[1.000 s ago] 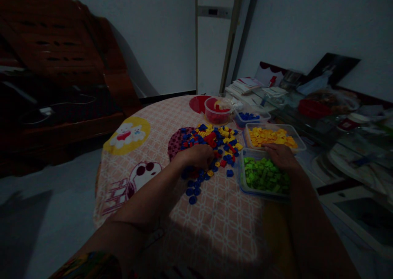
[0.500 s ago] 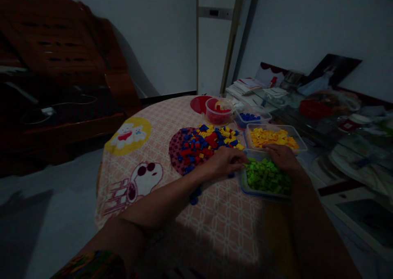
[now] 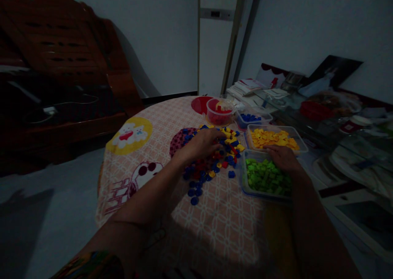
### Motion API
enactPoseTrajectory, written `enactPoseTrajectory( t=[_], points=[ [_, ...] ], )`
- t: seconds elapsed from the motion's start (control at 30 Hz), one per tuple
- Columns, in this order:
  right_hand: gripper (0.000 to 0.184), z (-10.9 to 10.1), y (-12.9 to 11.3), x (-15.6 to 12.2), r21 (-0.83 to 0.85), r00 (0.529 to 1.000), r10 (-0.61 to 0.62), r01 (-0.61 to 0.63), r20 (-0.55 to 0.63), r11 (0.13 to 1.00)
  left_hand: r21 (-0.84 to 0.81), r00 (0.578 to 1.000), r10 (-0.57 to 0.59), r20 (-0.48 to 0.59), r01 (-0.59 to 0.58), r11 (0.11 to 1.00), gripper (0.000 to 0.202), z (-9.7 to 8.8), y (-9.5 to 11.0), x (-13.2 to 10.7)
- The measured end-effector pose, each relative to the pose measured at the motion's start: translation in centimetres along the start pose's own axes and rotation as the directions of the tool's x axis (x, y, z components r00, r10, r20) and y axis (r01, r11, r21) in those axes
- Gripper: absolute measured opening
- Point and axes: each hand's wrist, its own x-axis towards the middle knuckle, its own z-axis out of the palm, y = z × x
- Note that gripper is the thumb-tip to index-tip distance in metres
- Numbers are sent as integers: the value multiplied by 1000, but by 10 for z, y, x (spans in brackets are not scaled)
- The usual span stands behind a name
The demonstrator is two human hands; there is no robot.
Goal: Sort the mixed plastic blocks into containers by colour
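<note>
My left hand (image 3: 206,143) hovers over a mixed pile of small toy building bricks (image 3: 233,142) in blue, red and yellow, hiding the pile's middle. Its thumb and fingers are apart, and I see nothing between them. Several round blue pieces (image 3: 194,192) lie at the near edge of the pile. On the right, a clear plastic box (image 3: 244,176) holds green bricks (image 3: 265,178). My right hand (image 3: 284,158) rests on this box's far right rim, fingers stretched toward the box of yellow bricks (image 3: 273,139) behind it.
A round bowl with red pieces (image 3: 219,111) and a box of blue bricks (image 3: 250,118) stand at the back. The patterned cloth (image 3: 227,226) covers the round table. A cluttered glass table (image 3: 325,133) adjoins on the right; a wooden bench (image 3: 64,62) stands left.
My left hand has moved left and away from the green box's edge to above the brick pile. The round blue pieces in front show more now. My right hand stays on the rim.
</note>
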Motion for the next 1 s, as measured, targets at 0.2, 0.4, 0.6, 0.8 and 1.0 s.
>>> enactPoseTrajectory(
  t=[0.2, 0.4, 0.6, 0.8, 1.0],
  points=[
    [40, -2, -3, 0, 49, 998, 57, -57, 11, 997, 316, 917, -356, 177, 290, 904, 36, -34, -58, -12],
    [38, -4, -9, 0, 33, 999, 40, -39, -20, 999, 251, 924, -299, 238, 239, 938, 38, -8, -59, -7],
    [37, -4, -11, 0, -6, 997, 75, -75, -2, 997, -4, 960, -116, 256, 121, 993, 39, -9, -47, -4],
    [39, -4, -8, 0, 46, 999, 53, -52, -6, 998, 121, 930, -367, 21, 362, 924, 35, -44, -74, -16],
    [45, -3, -6, 0, 30, 999, 35, -35, -2, 999, 295, 809, -568, 151, 512, 807, 19, -46, -104, -30]
  ],
)
